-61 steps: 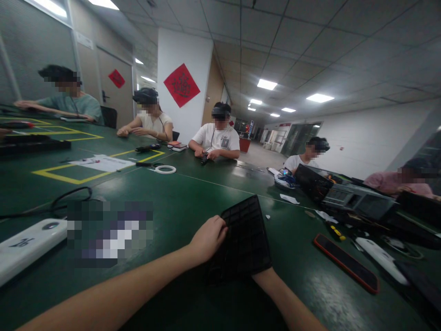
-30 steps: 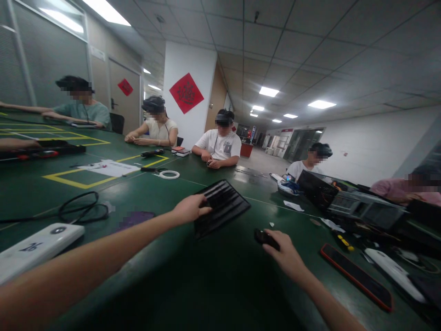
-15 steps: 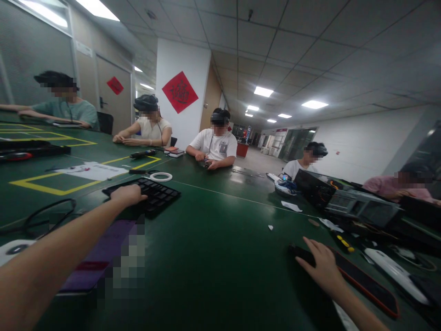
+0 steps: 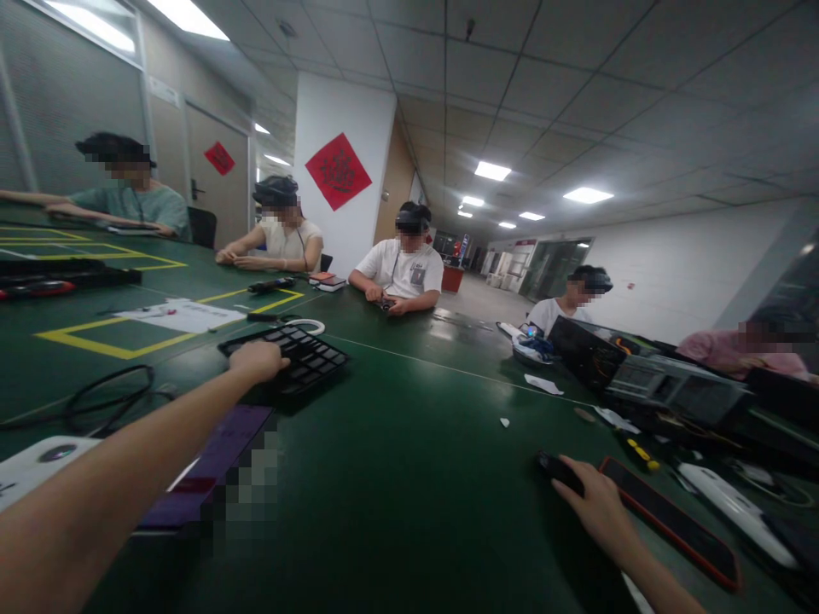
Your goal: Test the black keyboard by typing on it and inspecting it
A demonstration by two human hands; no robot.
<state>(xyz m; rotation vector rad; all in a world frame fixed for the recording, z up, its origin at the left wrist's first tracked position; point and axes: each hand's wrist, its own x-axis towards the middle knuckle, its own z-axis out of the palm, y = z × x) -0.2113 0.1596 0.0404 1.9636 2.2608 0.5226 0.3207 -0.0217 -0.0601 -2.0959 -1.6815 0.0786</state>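
Observation:
My left hand (image 4: 259,359) reaches far out over the green table (image 4: 409,477) and rests, fingers curled, on the near edge of a black keyboard (image 4: 294,358) that lies flat. At the lower right my right hand (image 4: 592,507) lies on the table with its fingers on a small black object (image 4: 556,467), just left of a red-edged phone (image 4: 665,520). How firmly either hand grips is unclear.
A purple phone (image 4: 211,469) lies under my left forearm, a white power bank (image 4: 29,473) and a black cable loop (image 4: 108,396) at the left. Yellow tape marks, paper and a white ring sit farther back. Several people sit around the table; electronics crowd the right side.
My left hand carried the keyboard from the table's middle out to the left and laid it flat. My right hand moved right with the small black object and set it by the red-edged phone.

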